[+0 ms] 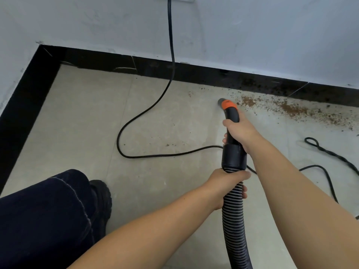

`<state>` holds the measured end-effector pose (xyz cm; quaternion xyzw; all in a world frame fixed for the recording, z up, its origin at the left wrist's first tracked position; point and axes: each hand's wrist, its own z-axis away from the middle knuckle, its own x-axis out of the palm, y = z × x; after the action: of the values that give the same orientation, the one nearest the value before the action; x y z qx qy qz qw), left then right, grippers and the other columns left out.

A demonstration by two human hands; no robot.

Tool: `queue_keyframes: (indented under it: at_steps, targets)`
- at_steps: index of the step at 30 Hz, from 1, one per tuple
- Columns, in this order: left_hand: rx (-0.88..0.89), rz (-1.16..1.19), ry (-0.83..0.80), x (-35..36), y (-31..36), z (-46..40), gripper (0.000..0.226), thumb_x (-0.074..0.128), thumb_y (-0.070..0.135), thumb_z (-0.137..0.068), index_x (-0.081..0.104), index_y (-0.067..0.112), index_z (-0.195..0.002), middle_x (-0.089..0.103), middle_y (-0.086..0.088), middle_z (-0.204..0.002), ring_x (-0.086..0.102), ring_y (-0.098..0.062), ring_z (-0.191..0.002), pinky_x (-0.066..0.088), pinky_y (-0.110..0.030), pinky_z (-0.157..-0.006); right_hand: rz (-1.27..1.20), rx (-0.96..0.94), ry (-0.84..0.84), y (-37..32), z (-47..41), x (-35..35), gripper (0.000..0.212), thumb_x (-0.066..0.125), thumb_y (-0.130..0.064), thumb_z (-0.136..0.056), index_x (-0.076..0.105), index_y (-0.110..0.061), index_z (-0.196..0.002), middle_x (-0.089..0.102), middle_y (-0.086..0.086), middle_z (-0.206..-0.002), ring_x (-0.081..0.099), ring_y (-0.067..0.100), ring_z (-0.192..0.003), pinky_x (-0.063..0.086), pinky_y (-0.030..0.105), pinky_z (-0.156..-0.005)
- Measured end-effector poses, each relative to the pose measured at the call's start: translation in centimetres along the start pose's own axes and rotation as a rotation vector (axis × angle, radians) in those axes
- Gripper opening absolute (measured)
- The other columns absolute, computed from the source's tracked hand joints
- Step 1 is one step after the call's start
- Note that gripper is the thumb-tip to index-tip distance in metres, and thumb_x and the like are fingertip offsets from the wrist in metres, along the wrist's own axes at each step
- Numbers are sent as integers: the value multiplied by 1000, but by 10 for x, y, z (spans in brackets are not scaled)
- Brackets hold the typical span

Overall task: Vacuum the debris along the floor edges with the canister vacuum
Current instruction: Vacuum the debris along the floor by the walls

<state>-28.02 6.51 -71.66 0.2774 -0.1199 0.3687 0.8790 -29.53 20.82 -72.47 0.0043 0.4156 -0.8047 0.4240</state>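
Observation:
A black vacuum handle with an orange collar (pixel 229 105) points down at the beige tile floor, its grey nozzle tip (pixel 221 102) just left of a band of brown debris (pixel 291 109) lying along the black skirting. My right hand (pixel 239 131) grips the handle's black tube below the collar. My left hand (pixel 227 183) grips the ribbed black hose (pixel 235 220) just under the cuff. The canister itself is out of sight.
A black power cord (pixel 155 107) hangs from the wall and loops across the floor behind the handle. More cord (pixel 328 152) lies twisted at the right. The black skirting (pixel 116 64) meets in a corner at the upper left. My leg and dark shoe (pixel 101 199) are at the lower left.

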Motion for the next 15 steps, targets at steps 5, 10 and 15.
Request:
queue_keyframes:
  at_steps: [5, 10, 15]
  targets:
    - [19, 51, 66, -14, -2, 4, 17, 67, 19, -85, 57, 9, -96, 62, -5, -65, 61, -15, -51, 52, -23, -53, 24, -43, -88, -10, 0, 27, 53, 51, -19, -93, 33, -34, -140, 56, 10, -81, 59, 20, -55, 57, 33, -55]
    - [71, 125, 93, -32, 8, 7, 15, 66, 16, -86, 56, 8, -95, 61, -6, -62, 60, -15, -48, 51, -22, -50, 70, -74, -158, -28, -7, 53, 51, 51, -19, -92, 34, -32, -139, 57, 9, -76, 60, 19, -51, 58, 34, -56]
    - [92, 172, 115, -40, 13, 7, 12, 66, 14, -87, 56, 9, -90, 60, -7, -60, 58, -15, -45, 50, -20, -48, 104, -88, -189, -37, -11, 66, 50, 51, -21, -92, 35, -31, -138, 58, 10, -76, 61, 19, -52, 61, 38, -64]
